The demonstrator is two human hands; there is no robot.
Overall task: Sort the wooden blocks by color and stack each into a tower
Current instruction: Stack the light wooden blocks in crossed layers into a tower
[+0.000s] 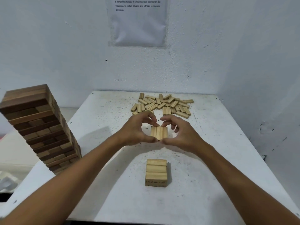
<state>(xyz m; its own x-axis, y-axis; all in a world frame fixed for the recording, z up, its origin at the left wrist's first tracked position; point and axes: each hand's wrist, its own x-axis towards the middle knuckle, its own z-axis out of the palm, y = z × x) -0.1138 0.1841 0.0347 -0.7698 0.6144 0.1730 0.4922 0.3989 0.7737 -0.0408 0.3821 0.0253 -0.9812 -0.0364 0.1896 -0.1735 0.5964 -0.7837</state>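
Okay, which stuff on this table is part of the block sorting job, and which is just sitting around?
Job: three light blocks held by left hand and right hand; light stack; loose light pile; dark tower.
Lying about: paper sheet on the wall.

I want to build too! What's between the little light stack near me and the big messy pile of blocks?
In the head view, three light blocks side by side, held by both hands.

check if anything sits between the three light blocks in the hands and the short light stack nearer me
Nothing visible does. The left hand and right hand hold the three light blocks side by side, and only a bare white table lies between them and the short light stack. The dark tower stands off to the left.
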